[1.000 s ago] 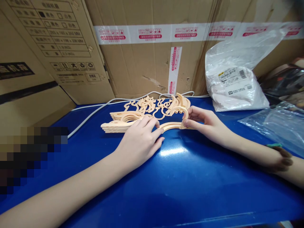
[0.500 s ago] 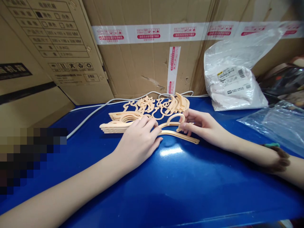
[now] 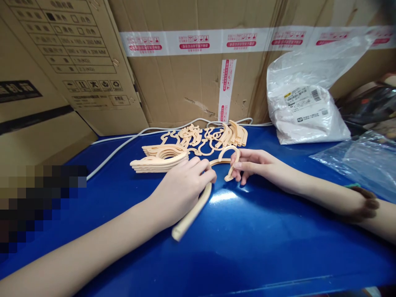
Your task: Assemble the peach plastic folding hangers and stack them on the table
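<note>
My left hand (image 3: 187,185) is closed around a beige plastic hanger arm (image 3: 192,214), whose rounded end points down toward me; its upper end is hidden by my fingers. Between the thumb and fingers of my right hand (image 3: 253,165) is a beige hanger hook (image 3: 229,152), curve upward and foot down. Behind the hands, another curved hanger arm (image 3: 221,161) lies on the table, partly covered. A stack of hanger pieces (image 3: 159,161) sits just left of my left hand. Loose hooks (image 3: 190,135) and a pile of hanger arms (image 3: 233,134) lie farther back.
A large cardboard box (image 3: 185,86) stands along the back of the blue table (image 3: 262,247), with another carton (image 3: 93,49) at left. A white cable (image 3: 123,152) runs behind the pieces. A white plastic bag (image 3: 306,111) and clear plastic film (image 3: 365,161) lie at right.
The hanger arm in my left hand has swung from pointing right to pointing down toward me. My right hand has turned the hook more upright, its foot now lower.
</note>
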